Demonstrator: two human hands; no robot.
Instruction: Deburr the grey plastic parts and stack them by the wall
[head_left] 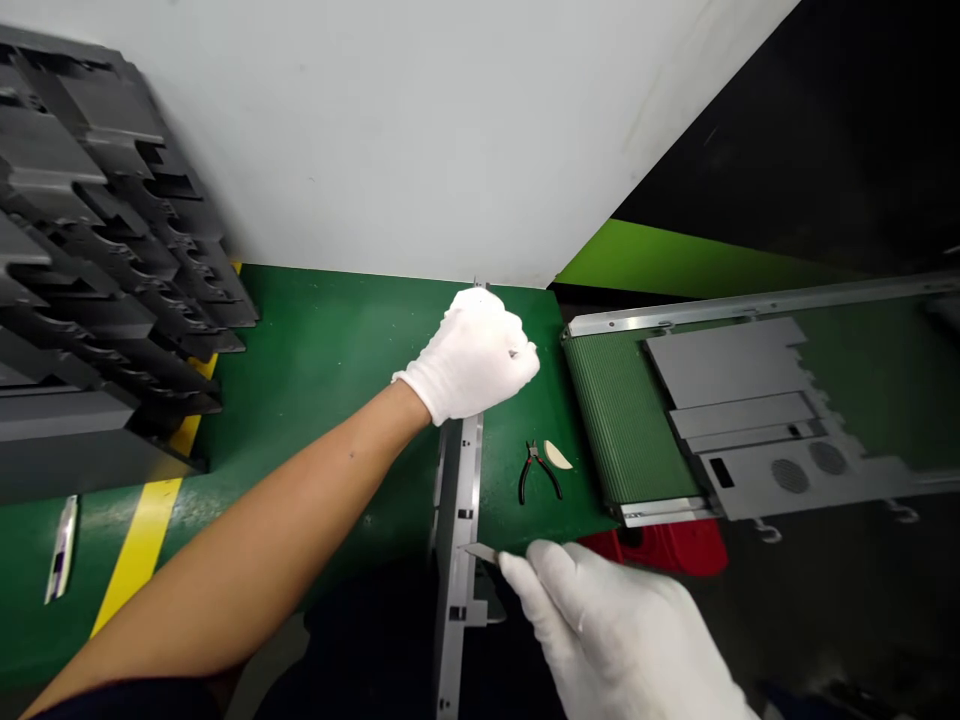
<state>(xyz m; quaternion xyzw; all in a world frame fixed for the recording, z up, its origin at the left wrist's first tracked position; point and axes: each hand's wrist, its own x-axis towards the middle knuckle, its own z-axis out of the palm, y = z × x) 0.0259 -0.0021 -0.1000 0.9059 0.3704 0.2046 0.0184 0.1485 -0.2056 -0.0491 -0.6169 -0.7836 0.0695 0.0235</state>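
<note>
Left arm stretched forward across the bench, bare forearm, white-gloved left hand [471, 352] balled into a fist at the far end of a long grey plastic panel [459, 520] stood on its edge, top of that panel gripped inside the closed fingers. Right hand [600, 620] low and close to the body, also gloved white, fingers pinched tight on a small blade [480, 551] with the tip laid against the panel's edge about midway down its length. Panel running from the fist back toward the body, near end out of sight below the frame.

On the green mat [315, 360], just right of the panel: black-handled pliers [536, 472] and a pale curved scrap [557, 455] beside them. Further right, a ribbed green conveyor belt [626, 430] with a flat grey moulded cover [750, 420] lying on it, a red object [660, 545] partly hidden under the belt's near end. Far left, a leaning stack of dark grey panels [97, 250] over a yellow floor-style stripe [146, 530], and a small white pen-like tool [61, 548] lying on the mat. White wall [420, 120] behind the bench
</note>
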